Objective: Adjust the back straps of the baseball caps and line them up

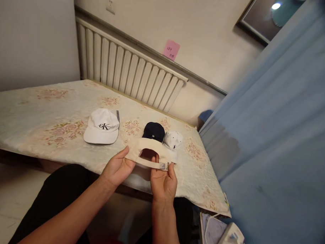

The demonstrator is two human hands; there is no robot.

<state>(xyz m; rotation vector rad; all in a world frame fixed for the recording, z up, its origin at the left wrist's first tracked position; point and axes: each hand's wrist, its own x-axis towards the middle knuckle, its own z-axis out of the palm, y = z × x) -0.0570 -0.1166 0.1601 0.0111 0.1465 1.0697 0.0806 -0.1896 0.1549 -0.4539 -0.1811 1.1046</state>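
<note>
A cream baseball cap (151, 144) is held up over the table's near edge, its back opening and adjuster strap facing me. My left hand (118, 167) grips the cap's left side, thumb on top. At the strap's metal buckle, my right hand (163, 179) pinches the right side from below, with some fingertips showing in the back opening. Just beyond stands a black cap (154, 131) with a small light mark, partly covered by the cream one. Beside it is a white cap (173, 139) with a small dark emblem. Farther left sits a white cap with CK letters (102, 128).
The floral-covered table (63, 132) stands against a radiator (127, 64). A pink note (171, 50) hangs on the wall. At the right is a blue curtain (279, 140). A white device with cords (231, 238) lies at the lower right, below the table corner.
</note>
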